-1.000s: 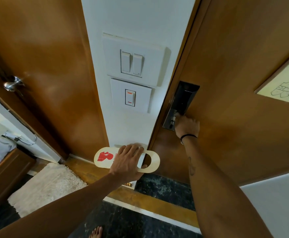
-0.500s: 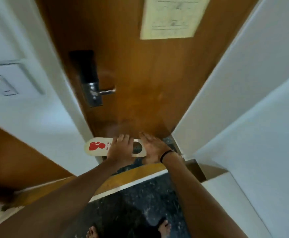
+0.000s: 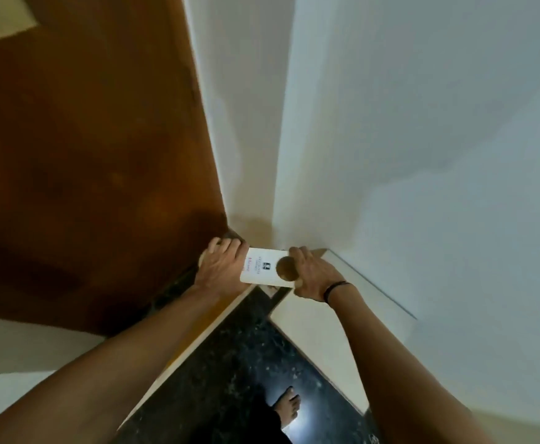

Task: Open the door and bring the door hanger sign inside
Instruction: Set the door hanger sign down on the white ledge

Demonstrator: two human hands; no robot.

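The door hanger sign [image 3: 262,267] is a cream card with small print and a round hole near its right end. It is held flat in front of me, low in the middle of the view. My left hand [image 3: 219,267] grips its left end. My right hand [image 3: 312,274], with a black band on the wrist, grips the right end beside the hole. The brown wooden door [image 3: 86,155] fills the left of the view and appears closed; its handle is out of view.
A white wall [image 3: 422,139] and a corner fill the right side. A pale skirting [image 3: 371,283] runs along its base. Below is dark speckled floor [image 3: 230,379] with a pale border strip, and my bare foot [image 3: 289,408].
The view has swung right: the door handle and light switches have left the frame. My right hand left the handle and came down onto the sign, which both hands now hold.
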